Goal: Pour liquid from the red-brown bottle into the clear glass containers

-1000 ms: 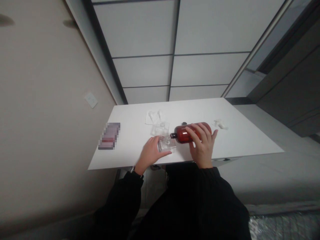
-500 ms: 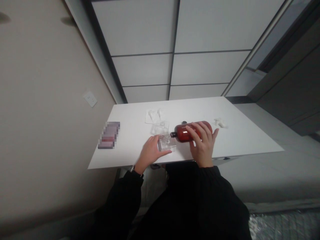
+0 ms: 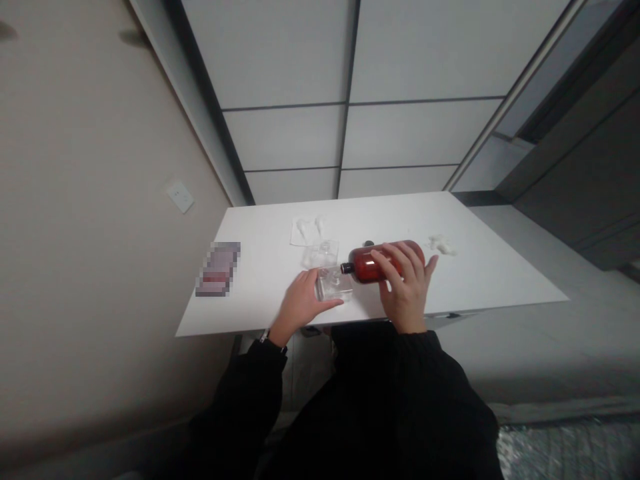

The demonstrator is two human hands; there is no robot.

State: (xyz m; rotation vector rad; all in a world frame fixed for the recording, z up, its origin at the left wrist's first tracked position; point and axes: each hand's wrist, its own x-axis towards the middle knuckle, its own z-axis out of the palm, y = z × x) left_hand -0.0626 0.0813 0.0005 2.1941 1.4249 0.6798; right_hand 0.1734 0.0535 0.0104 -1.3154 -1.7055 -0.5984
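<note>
At the near middle of the white rectangular desk [image 3: 500, 280]: one bare left hand [image 3: 301, 300], fingers clamped about the left side of a clear, box-shaped container [image 3: 338, 288], thumb along its near side. Just right of it: one bare right hand [image 3: 407, 297], fingers wrapped over a red-brown, round-shouldered bottle [image 3: 367, 267], one finger standing out to the right. Bottle tipped nearly level, black neck leftward, mouth at the container's far right part; contact and flow of liquid cannot be told.

Change over the last second: only a slight shift of the whole view. Hands, bottle and container keep the same relation, which suggests a steady hold, the work in this stage unfinished.

Also listed: a second clear, box-shaped container [image 3: 320, 256], just beyond the first; two whitish, translucent nozzle-like pieces [image 3: 301, 229], farther off; a small black round cap [image 3: 369, 244], just beyond the bottle; a crumpled white soft item [image 3: 442, 245], to the right; a purplish pixelated rectangular object [image 3: 219, 269], at the far left side, its kind unreadable.
</note>
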